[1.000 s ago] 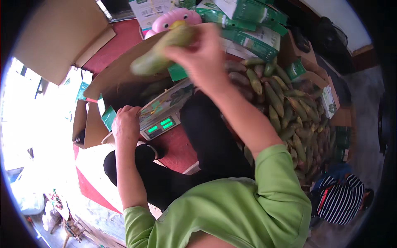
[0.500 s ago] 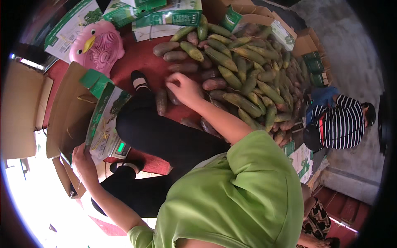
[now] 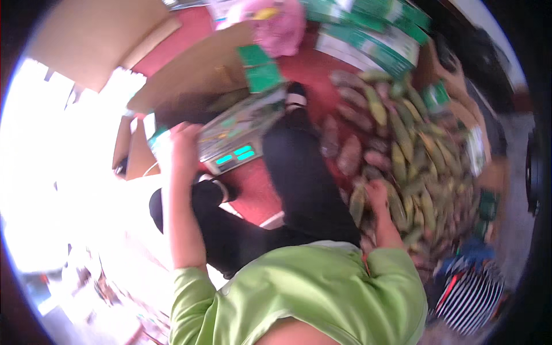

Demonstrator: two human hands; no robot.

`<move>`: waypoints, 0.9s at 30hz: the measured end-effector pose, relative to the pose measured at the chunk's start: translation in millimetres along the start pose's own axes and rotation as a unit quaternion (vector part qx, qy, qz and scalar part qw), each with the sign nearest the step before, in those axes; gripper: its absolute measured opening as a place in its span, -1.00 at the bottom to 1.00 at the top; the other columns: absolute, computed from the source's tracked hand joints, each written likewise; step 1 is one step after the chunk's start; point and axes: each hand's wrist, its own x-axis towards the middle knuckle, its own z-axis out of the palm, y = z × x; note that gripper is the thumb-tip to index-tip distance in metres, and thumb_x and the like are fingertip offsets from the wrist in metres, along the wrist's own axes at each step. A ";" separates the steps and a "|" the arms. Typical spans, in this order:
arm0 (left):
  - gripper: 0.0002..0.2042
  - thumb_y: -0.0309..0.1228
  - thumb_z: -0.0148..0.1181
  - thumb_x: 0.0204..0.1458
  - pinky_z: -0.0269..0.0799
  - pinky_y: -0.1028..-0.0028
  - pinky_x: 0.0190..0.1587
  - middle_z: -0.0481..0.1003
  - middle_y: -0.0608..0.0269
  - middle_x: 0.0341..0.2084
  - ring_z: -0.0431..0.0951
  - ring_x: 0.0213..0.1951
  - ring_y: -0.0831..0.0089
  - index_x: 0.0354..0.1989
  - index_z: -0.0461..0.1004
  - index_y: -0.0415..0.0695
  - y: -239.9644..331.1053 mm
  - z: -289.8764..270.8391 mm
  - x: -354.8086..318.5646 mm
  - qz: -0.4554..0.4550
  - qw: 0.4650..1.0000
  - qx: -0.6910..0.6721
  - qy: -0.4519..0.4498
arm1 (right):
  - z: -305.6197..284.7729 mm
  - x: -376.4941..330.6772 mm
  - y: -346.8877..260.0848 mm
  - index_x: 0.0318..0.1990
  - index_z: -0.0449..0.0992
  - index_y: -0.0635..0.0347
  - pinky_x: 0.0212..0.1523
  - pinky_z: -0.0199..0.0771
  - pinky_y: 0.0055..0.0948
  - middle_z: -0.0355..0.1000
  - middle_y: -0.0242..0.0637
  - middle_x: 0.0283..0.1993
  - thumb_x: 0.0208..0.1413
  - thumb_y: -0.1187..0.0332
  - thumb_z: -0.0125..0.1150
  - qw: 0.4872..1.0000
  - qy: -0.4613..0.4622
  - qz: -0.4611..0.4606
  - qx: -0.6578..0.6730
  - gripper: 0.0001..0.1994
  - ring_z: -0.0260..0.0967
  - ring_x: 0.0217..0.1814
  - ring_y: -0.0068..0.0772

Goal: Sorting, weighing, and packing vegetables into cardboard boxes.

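Scale [image 3: 233, 150] & mango pile [image 3: 414, 167] flank bare red floor [image 3: 256, 192].

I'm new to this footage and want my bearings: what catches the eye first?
A big heap of green and purplish mangoes fills the right side, with the right hand at its near edge. Centre left, the left hand rests by a weighing scale with a lit green display. A pink fan sits at top.

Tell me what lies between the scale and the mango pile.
In the head view, the person's black-trousered leg and some red floor lie between the scale and the mango pile.
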 end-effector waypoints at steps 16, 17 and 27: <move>-0.85 -0.39 0.13 -0.12 0.39 0.32 -0.13 0.46 0.33 -0.34 0.47 -0.15 0.34 -0.34 0.55 0.06 -13.5 -0.5 -11.0 0.010 0.996 0.082 -0.042 | 87.1 55.1 34.7 -0.41 0.54 0.17 -0.25 0.43 -0.19 0.47 -0.16 -0.40 -0.02 0.26 0.14 0.968 -0.106 -0.204 -0.103 -0.82 0.42 -0.32 -0.07; -0.85 -0.39 0.13 -0.12 0.39 0.32 -0.13 0.46 0.33 -0.34 0.47 -0.15 0.34 -0.34 0.55 0.06 -16.7 -2.0 -13.5 -0.003 0.996 0.085 -0.035 | 94.0 57.8 36.4 -0.39 0.53 0.20 -0.25 0.42 -0.22 0.46 -0.18 -0.39 0.01 0.26 0.12 0.974 -0.123 -0.183 -0.048 -0.81 0.40 -0.32 -0.11; -0.85 -0.38 0.14 -0.11 0.39 0.29 -0.16 0.53 0.28 -0.34 0.55 -0.18 0.30 -0.33 0.56 0.05 -32.4 -7.7 -14.3 -0.070 0.988 0.086 -0.104 | 101.7 45.7 5.9 -0.06 0.42 0.18 0.07 0.16 -0.23 0.33 -0.35 0.02 0.16 0.22 -0.03 0.644 -0.443 0.119 0.612 -0.70 0.19 0.04 -0.30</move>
